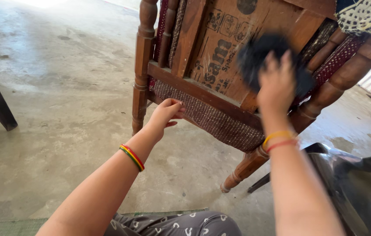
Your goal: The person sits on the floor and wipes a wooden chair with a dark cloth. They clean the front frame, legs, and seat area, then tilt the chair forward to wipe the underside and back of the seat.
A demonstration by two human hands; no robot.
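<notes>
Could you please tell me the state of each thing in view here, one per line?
wooden chair: tipped over, its underside board facing the camera.
black cloth: bunched, blurred, pressed against the chair's board.
right hand: closed on the black cloth.
left hand: fingers curled, touching the chair's woven seat edge.
woven seat edge: intact along the frame.
dark plastic chair: beside the right arm, only partly in view.

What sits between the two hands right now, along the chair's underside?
In the head view, between the left hand and the right hand with its black cloth lie the chair's wooden rail and woven seat edge.
</notes>
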